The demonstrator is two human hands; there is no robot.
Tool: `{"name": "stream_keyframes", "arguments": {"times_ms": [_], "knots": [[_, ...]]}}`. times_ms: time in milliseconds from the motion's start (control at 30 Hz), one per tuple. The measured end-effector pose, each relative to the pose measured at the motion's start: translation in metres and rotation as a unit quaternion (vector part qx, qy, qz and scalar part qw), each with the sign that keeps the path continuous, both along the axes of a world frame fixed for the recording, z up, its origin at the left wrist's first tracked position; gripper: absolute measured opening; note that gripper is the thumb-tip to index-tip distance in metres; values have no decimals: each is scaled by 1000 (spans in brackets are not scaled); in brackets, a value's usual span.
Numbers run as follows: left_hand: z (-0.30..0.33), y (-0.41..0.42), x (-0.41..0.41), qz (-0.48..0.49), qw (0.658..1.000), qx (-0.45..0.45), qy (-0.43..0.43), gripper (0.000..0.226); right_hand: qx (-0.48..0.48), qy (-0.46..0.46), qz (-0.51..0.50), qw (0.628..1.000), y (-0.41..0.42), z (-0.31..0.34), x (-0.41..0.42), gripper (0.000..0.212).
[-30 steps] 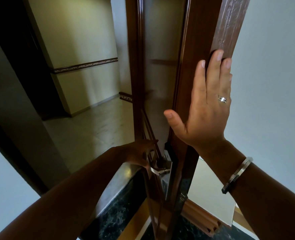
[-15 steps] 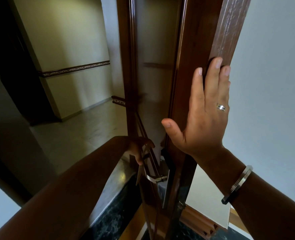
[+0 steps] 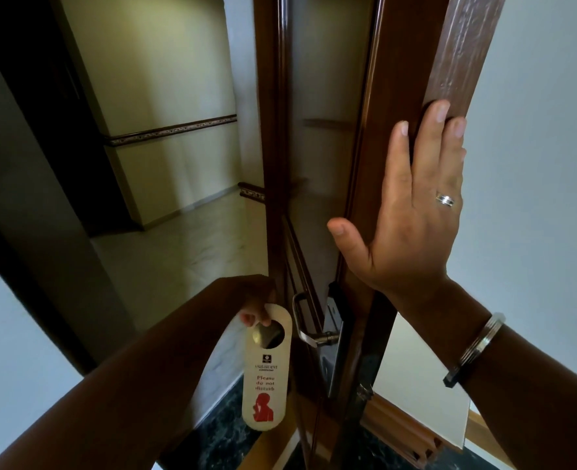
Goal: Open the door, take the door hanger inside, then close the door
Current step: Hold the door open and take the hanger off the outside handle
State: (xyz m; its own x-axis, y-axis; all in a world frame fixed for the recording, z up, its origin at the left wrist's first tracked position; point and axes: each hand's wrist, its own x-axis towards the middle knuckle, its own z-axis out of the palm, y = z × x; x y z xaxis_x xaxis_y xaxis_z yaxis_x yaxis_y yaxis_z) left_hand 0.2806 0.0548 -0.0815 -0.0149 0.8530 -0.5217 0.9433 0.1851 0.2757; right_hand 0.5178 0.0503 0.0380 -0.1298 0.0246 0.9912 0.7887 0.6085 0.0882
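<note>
I see the dark brown glossy wooden door [image 3: 317, 147] standing open, its edge turned toward me, running from 12 o'clock down to 6. My right hand [image 3: 412, 212] lies flat against the door's edge at about 2 o'clock, fingers spread and straight, thumb stuck out toward 9, nothing gripped. A silver ring [image 3: 445, 200] sits on one finger, a silver metal bangle [image 3: 475, 349] on the wrist at 4 o'clock.

My left hand [image 3: 254, 301] is at roughly 7 o'clock of centre, fingertips pinched on the top rim of the cream oblong card door hanger [image 3: 266, 364]. The hanger dangles upright below the fingers, free of everything else, with its round cut-out just under the pinch. Red print reads "Please do not disturb" above a red figure; the small dark logo line above that is too blurred for me to read with confidence.

The silver metal lever door handle [image 3: 309, 330] sits just at 3 o'clock of the hanger, close but not touching; the hanger is off it. A steel lock plate [image 3: 332, 340] runs down the door edge behind the lever.

Beyond the opening, at 10 to 11 o'clock: pale tiled corridor floor [image 3: 178, 252] and a cream wall with a dark patterned border strip [image 3: 171, 130]. Dark marble threshold [image 3: 219, 439] at 6 o'clock.
</note>
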Motion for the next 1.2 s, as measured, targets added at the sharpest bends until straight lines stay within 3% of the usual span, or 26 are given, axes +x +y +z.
{"name": "stream_keyframes", "arguments": {"times_ms": [167,267,367,533,700,900,1067,1200], "knots": [[11,-29,-16,-22,997,47,51,31,-5,-8,-8,1000,-12,1,-14,85],[18,-50,-28,8,992,109,60,35,-9,-2,-6,1000,-21,1,-27,71],[26,-77,-42,62,985,159,1,38,-17,1,23,1000,-32,3,-43,59],[43,-131,-57,173,957,207,-109,20,-31,-1,85,996,-51,5,-75,50],[54,-181,-66,260,924,233,-154,18,-39,-32,122,991,-69,7,-112,49],[62,-238,-76,299,901,281,-139,12,-17,-93,143,985,-88,6,-161,48],[77,-279,-71,320,872,341,-144,3,-72,-165,170,969,-104,-6,-190,53],[90,-301,-67,312,868,372,-109,11,-146,-235,243,930,-112,-29,-190,80]]}}
